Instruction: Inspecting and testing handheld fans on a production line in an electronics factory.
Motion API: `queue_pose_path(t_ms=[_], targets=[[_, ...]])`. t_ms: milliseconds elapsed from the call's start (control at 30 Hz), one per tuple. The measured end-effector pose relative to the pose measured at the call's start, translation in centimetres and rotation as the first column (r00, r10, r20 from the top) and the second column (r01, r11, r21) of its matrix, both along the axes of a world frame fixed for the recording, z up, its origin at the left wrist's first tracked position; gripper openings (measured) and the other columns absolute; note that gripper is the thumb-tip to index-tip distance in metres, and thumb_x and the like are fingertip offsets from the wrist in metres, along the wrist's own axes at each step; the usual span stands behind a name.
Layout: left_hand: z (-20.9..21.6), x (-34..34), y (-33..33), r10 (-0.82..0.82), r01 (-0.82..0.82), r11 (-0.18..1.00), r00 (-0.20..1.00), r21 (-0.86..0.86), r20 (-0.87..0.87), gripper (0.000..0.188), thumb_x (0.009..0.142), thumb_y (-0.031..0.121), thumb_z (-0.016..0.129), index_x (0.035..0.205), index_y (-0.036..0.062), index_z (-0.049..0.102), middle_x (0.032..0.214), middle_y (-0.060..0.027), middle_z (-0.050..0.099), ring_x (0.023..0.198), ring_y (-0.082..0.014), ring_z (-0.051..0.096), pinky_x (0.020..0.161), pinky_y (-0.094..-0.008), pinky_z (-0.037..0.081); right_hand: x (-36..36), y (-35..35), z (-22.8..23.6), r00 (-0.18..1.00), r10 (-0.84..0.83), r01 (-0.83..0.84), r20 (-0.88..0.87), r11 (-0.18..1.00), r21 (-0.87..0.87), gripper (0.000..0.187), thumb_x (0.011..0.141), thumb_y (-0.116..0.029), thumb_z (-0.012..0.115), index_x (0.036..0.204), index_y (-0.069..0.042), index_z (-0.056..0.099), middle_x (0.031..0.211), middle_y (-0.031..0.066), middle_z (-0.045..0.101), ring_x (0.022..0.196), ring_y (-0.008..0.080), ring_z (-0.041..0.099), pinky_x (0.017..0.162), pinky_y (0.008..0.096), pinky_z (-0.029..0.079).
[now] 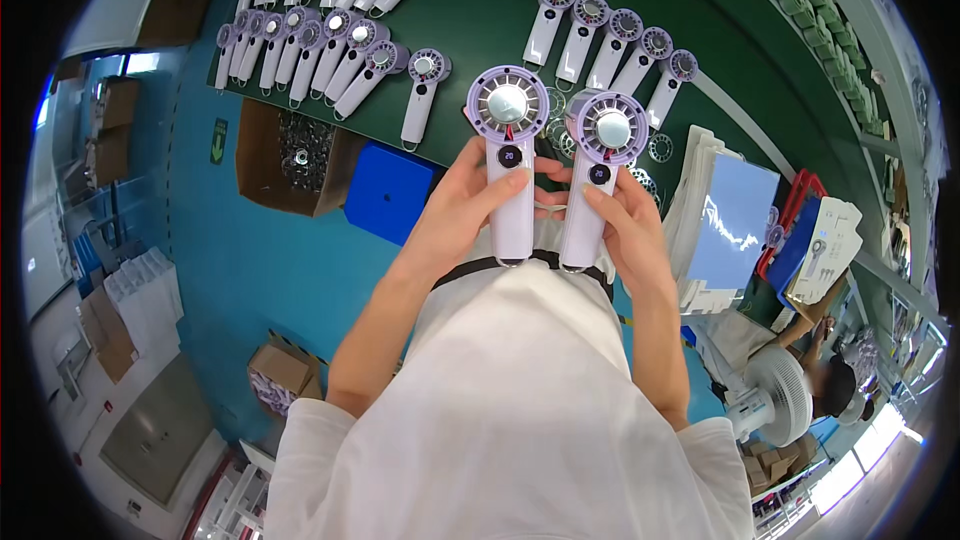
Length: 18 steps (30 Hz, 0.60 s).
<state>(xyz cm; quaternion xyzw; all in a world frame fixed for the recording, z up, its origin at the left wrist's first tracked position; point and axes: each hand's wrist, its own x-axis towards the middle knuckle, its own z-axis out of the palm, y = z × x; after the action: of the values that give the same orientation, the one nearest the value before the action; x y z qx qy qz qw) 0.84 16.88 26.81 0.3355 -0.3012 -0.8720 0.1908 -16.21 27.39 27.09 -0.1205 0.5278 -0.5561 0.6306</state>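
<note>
Two handheld fans held up side by side over the green counter (480,20).

Left hand (468,202) clenched round the handle of the left fan (508,155), right hand (625,215) round the right fan (598,170); thumbs resting just below the small round displays, heads upright and facing up, likely for comparing both at once. Behind, rows of matching fans (330,40) laid out in neat slanted lines; blue box (388,190) beneath the counter edge.

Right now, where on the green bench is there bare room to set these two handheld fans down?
Bare green bench top lies between the left rows of lilac handheld fans and the right row of five fans. Another free strip runs above that right row. Crowded: the left rows, and the loose round grilles behind the held fans.
</note>
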Motion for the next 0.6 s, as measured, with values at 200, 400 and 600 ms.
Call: queue_pose_path(t_ms=[200,400,600], targets=[[1.9,0.0,0.2,-0.031,0.032,0.999,0.999,0.008,-0.038,0.044,0.095,0.006,0.052,0.134,0.0006,0.031,0.123,-0.0244,0.058,0.103,-0.0326,0.065,0.088,-0.0448,0.055,-0.2,0.6,2.0,1.0,0.005,-0.006,-0.019,1.0,-0.025,0.041,0.092,-0.006,0.055,0.13,0.003,0.046,0.119,0.0183,0.062,0.101,0.0289,0.066,0.088,0.0407,0.054],[2.2,-0.4,-0.5,-0.041,0.041,0.999,0.995,-0.004,-0.09,0.044,0.096,0.006,0.052,0.133,0.0,0.03,0.124,-0.0246,0.057,0.111,-0.0334,0.061,0.093,-0.0463,0.053,0.2,0.5,2.3,0.998,-0.061,0.06,-0.016,0.996,-0.06,0.041,0.092,-0.004,0.055,0.13,0.005,0.043,0.119,0.0181,0.061,0.103,0.028,0.066,0.09,0.0406,0.055],[2.0,-1.0,-0.8,-0.079,0.077,0.997,0.992,-0.024,-0.1,0.043,0.096,0.005,0.051,0.134,0.0005,0.03,0.124,-0.0234,0.057,0.112,-0.0327,0.061,0.093,-0.0465,0.053,0.1,0.5,2.2,0.996,-0.092,0.092,-0.005,0.995,-0.043,0.04,0.092,-0.005,0.056,0.129,0.005,0.045,0.118,0.0174,0.062,0.103,0.0271,0.066,0.089,0.0399,0.054]])
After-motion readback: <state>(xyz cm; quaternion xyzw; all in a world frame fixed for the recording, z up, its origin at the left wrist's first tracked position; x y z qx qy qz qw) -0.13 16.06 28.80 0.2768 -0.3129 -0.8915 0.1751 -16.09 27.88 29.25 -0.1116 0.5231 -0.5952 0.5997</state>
